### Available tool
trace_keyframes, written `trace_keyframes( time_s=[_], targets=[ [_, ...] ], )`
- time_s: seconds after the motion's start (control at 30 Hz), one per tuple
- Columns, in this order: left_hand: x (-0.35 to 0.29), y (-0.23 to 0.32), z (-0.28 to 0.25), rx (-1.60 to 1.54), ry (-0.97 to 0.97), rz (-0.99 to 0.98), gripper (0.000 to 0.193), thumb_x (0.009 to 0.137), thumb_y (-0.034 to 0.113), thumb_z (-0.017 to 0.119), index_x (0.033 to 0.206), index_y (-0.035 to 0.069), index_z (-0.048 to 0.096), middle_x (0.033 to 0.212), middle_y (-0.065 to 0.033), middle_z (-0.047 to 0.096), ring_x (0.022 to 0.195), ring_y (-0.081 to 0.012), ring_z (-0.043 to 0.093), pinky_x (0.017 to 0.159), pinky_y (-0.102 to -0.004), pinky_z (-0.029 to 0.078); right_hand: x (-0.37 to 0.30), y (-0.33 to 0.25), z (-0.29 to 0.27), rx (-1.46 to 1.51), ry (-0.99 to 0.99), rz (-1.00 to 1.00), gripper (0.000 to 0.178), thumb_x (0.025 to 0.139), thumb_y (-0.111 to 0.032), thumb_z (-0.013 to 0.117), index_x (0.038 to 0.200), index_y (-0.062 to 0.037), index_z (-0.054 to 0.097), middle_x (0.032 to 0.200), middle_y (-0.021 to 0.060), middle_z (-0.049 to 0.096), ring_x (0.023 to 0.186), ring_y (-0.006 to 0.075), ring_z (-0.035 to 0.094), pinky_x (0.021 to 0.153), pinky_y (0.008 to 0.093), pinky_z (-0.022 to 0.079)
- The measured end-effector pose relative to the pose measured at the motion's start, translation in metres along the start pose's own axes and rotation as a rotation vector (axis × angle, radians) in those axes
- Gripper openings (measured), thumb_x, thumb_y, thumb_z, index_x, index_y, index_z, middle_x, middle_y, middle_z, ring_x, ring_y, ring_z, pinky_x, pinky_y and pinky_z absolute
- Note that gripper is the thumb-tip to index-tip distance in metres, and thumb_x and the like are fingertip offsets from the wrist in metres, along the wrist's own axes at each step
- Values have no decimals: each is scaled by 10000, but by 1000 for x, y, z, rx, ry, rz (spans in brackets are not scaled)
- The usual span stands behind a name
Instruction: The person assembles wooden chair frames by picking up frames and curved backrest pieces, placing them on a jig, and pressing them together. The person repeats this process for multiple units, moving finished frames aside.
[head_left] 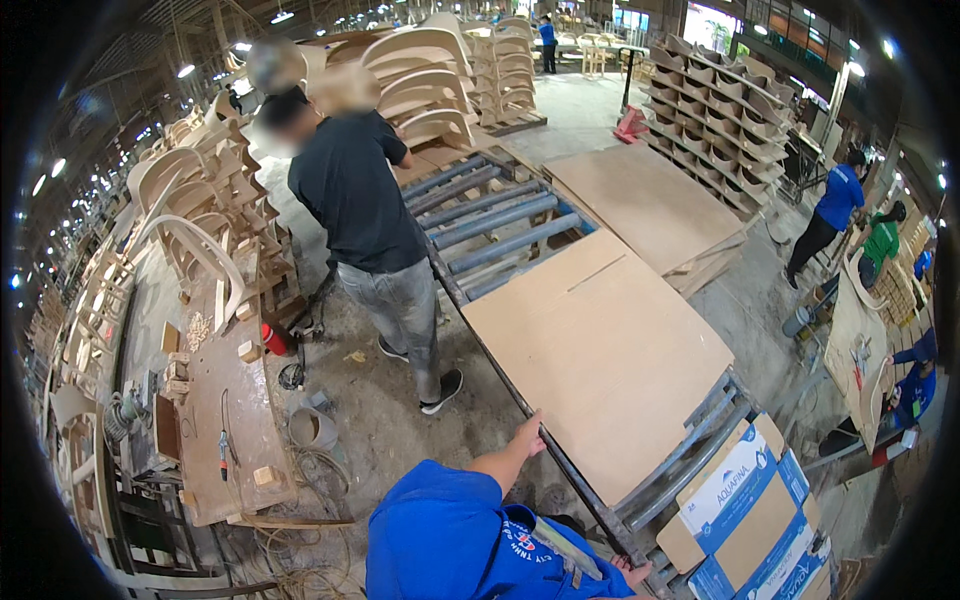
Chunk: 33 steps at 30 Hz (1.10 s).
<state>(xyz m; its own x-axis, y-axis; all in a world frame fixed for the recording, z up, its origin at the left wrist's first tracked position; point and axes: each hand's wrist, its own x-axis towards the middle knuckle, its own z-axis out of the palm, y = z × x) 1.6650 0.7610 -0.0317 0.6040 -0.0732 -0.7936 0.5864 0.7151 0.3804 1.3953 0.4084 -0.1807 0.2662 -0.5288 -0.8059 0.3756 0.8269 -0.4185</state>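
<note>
My left hand [530,436] is closed over the dark metal side rail [500,385] of a roller conveyor. Lower down, my right hand [632,574] grips the same rail close to its near end, partly hidden. A large tan board [600,360] with a thin slot near its far edge lies flat on the rollers [500,220], just beyond my left hand. Beside my right hand, a flattened blue and white carton [745,515] rests over the near end of the conveyor.
A co-worker in a black shirt [355,190] stands at the conveyor's far left side. Another board stack [650,200] sits beyond the rollers. On the left is a workbench [230,420] with a screwdriver-like tool [223,450], plus a bucket [313,428] and loose cables on the floor. Curved wooden parts [415,75] are piled behind.
</note>
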Motion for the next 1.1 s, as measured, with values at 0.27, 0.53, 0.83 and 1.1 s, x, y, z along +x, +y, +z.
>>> trace_keyframes(
  time_s=[0.27, 0.53, 0.83, 1.1],
  targets=[
    [9, -3, -14, 32, 3, 18, 715, 936, 582, 696, 1471, 140, 522, 1477, -127, 575, 1358, -307, 543, 1133, -511, 403, 19, -30, 9, -159, -13, 121, 428, 872, -458, 675, 1071, -79, 692, 1035, 114, 718, 1015, 291, 695, 866, 496, 585],
    [6, -6, 1, 118, -45, -4, 731, 926, 523, 723, 1478, 99, 498, 1505, -150, 534, 1385, -312, 501, 1151, -518, 348, 34, -53, -8, -270, -24, 172, 510, 920, -448, 656, 1240, -51, 657, 1204, 154, 705, 1116, 350, 672, 966, 537, 547],
    [3, -11, -2, 122, -50, 46, 643, 956, 476, 693, 1417, 55, 542, 1426, -158, 594, 1303, -328, 568, 1126, -527, 378, 13, -53, -8, -580, -253, -19, 430, 988, -341, 601, 1276, -23, 574, 1201, 156, 668, 1114, 338, 639, 933, 490, 558],
    [11, -7, -24, 197, 133, 65, 553, 963, 378, 697, 1352, 8, 567, 1292, -165, 636, 1155, -330, 635, 999, -517, 511, 17, -49, -8, -861, -673, -50, 434, 957, -342, 655, 1267, -44, 600, 1226, 134, 665, 1148, 321, 626, 982, 486, 537]
  ],
)
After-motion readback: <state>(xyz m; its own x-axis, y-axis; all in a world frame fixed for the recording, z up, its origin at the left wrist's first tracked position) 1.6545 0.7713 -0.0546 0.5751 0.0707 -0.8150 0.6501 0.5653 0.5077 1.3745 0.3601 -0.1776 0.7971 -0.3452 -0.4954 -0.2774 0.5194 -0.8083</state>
